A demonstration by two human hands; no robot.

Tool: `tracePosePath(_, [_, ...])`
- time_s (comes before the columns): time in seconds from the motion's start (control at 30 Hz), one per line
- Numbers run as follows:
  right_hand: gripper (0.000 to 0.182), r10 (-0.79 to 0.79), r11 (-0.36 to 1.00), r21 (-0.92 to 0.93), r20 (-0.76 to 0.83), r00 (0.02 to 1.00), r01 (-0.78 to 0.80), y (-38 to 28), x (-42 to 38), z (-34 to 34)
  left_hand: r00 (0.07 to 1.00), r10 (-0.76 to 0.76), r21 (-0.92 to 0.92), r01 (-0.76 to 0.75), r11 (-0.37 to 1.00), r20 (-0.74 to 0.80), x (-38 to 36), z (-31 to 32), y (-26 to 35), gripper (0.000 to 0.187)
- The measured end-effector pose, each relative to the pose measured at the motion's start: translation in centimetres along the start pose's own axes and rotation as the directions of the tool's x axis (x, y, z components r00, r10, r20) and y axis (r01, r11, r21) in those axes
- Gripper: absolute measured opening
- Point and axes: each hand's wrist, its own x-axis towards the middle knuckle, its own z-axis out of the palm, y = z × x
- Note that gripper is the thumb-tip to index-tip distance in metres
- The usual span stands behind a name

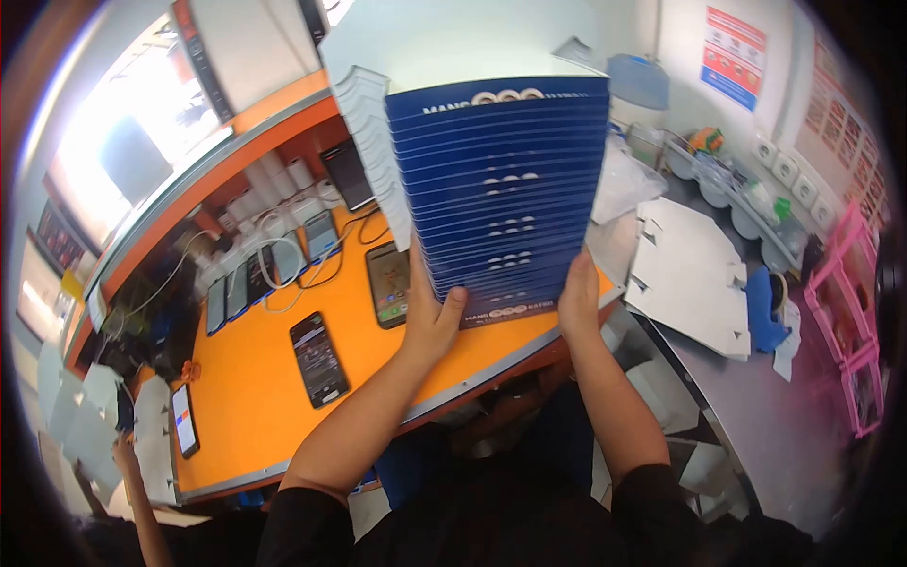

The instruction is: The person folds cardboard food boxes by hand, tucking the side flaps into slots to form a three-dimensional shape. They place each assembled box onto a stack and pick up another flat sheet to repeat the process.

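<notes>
I hold a tall stack of flat blue-and-white cartons (505,189) upright against the orange counter (255,397). My left hand (430,317) grips the stack's lower left edge, thumb on the blue face. On the lower right corner sits my right hand (578,298), fingers wrapped around the edge. The stack's white top face (444,42) tilts away from me.
Several phones lie on the orange counter, among them a dark one (318,359) and one with a lit screen (387,283), with white charging cables (283,260) behind. Flat white cardboard (690,274) rests on the grey table at right. Pink racks (850,321) stand far right.
</notes>
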Motion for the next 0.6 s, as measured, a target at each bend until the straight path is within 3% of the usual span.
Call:
tracePosePath(0.03, [0.069, 0.005, 1.000, -0.024, -0.013, 1.000, -0.005, 0.7, 0.8, -0.4, 0.995, 0.021, 0.026, -0.023, 0.999, 0.100, 0.3, -0.1, -0.5, 0.097])
tracePosePath(0.17, [0.065, 0.071, 0.997, 0.001, 0.032, 0.997, -0.071, 1.2, 2.8, -1.1, 0.976, -0.203, 0.194, 0.184, 0.963, 0.079, 1.3, 0.9, 1.1, 0.109])
tracePosePath(0.27, [0.060, 0.082, 0.997, -0.012, 0.028, 0.996, -0.082, 2.0, 3.4, -1.3, 0.976, -0.189, 0.282, 0.153, 0.947, 0.106, 2.3, 0.5, 0.9, 0.106])
tracePosePath(0.3, [0.052, 0.061, 0.996, -0.058, 0.024, 0.998, -0.060, 2.0, 3.6, -1.4, 0.992, -0.112, 0.394, 0.080, 0.916, 0.057, 2.6, 0.6, 0.0, 0.095])
tracePosePath(0.4, [0.044, 0.182, 0.981, 0.045, 0.100, 0.978, -0.187, 1.2, 3.0, -2.1, 0.989, -0.135, 0.465, 0.095, 0.880, 0.054, 2.0, 0.0, -0.9, 0.095])
tracePosePath(0.43, [0.043, 0.167, 0.985, -0.070, 0.115, 0.979, -0.160, 0.4, 2.7, -2.7, 0.974, -0.208, 0.449, 0.149, 0.881, 0.086, 2.1, -0.4, -0.3, 0.095])
tracePosePath(0.5, [0.041, 0.135, 0.953, -0.292, 0.155, 0.979, -0.086, -1.8, 2.2, -5.7, 0.983, -0.181, 0.474, 0.143, 0.869, 0.037, 1.7, -0.5, -0.5, 0.096])
tracePosePath(0.6, [0.054, -0.010, 0.758, -0.639, 0.190, 0.982, 0.132, -5.5, 1.9, -11.6, 0.996, -0.094, 0.503, 0.083, 0.860, -0.004, 1.5, -0.5, 0.5, 0.099])
